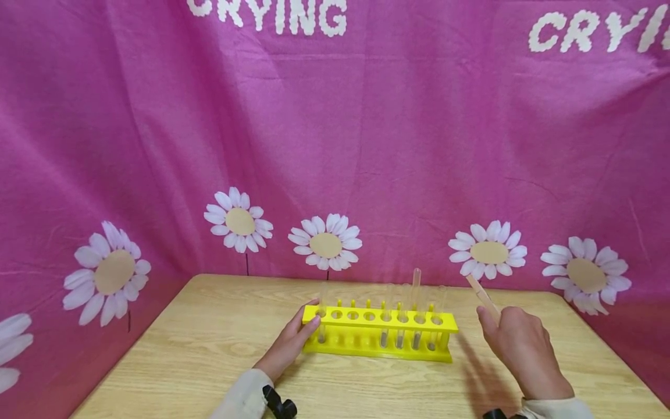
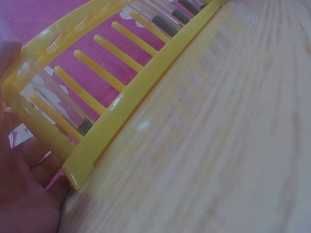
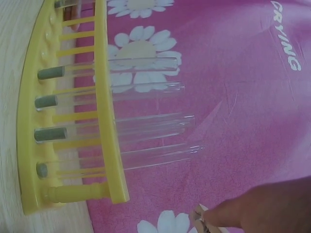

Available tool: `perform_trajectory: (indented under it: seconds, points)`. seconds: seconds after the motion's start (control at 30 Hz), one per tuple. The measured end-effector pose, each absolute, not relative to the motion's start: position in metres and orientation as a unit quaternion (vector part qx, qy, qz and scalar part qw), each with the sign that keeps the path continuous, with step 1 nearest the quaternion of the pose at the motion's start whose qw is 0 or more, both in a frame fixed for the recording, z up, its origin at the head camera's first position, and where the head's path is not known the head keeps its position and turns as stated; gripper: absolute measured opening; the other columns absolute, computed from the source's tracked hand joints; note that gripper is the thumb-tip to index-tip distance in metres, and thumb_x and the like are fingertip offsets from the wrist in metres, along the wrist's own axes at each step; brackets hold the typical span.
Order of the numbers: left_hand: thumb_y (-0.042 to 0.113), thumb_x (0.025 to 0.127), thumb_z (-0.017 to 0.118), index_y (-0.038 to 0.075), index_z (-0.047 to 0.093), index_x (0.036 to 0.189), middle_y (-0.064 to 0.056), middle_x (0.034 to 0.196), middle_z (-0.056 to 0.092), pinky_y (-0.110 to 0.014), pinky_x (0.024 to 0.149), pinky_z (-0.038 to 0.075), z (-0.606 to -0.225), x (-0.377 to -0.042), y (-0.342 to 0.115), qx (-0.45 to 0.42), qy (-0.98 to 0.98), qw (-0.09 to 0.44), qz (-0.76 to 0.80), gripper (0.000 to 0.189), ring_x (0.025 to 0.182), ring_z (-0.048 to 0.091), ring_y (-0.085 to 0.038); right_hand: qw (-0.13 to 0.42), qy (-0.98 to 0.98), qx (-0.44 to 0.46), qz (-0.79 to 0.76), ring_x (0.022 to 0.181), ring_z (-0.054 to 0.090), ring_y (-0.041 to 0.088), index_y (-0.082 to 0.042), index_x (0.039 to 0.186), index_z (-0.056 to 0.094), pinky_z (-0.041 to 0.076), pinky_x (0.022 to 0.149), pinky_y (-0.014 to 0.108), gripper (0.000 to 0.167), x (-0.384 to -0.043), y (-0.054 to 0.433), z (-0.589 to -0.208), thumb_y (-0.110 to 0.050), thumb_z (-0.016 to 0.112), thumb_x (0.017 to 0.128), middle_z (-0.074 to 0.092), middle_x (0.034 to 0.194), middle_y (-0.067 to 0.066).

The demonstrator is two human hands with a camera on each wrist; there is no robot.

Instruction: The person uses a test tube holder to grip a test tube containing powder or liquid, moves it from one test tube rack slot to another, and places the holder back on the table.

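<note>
A yellow test tube rack (image 1: 361,351) stands upright on the table. My left hand (image 1: 287,344) grips its left end, with the thumb in front and the other fingers around the end post. A glass test tube (image 1: 321,336) sits in the leftmost hole, and several more fill the right-hand holes. Dark grey matter lies at their bottoms, as the test tube (image 3: 51,134) in the right wrist view shows. One test tube (image 1: 416,278) reaches higher than its neighbours. To the right of the rack and apart from it, my right hand (image 1: 526,348) holds a wooden test tube clamp (image 1: 483,295), pointing up and left.
The light wood table (image 1: 173,349) carries the rack. A pink cloth (image 1: 398,145) with white daisies and lettering hangs behind and along both sides. Between the tubes, the rack has vacant holes, with short yellow pegs (image 2: 99,67) behind them.
</note>
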State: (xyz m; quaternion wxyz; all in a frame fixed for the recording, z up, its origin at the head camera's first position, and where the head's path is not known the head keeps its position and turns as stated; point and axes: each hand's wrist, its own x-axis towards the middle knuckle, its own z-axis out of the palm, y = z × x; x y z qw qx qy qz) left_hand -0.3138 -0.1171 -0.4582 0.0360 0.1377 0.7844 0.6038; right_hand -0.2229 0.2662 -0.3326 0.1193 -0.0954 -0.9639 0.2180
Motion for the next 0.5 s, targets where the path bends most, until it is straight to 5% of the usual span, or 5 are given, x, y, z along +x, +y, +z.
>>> perform_trajectory:
  seconds: [0.27,0.5]
  points:
    - [0.055,0.096,0.049,0.029,0.033,0.149,-0.004,0.157,0.028,-0.061,0.112,0.016,-0.4532,-0.3094,-0.1163,0.137,0.788,0.034,0.599,0.061,0.142,0.025,-0.032,0.118,-0.961,-0.102,0.227,0.054,0.046,0.027,-0.001,0.067,0.057,0.037,0.047,0.036,0.047,-0.2228,0.2627,-0.3307,-0.037,0.05,0.097,0.048,0.058,0.009]
    - [0.052,0.097,0.049,0.028,0.031,0.15,-0.004,0.157,0.027,-0.06,0.112,0.017,-0.4563,-0.3106,-0.1179,0.142,0.783,0.035,0.605,0.061,0.142,0.026,-0.031,0.172,-0.961,-0.069,0.203,0.051,0.046,0.027,-0.007,0.067,0.056,0.034,0.044,0.038,0.037,-0.218,0.2599,-0.3317,-0.032,0.056,0.095,0.048,0.056,0.006]
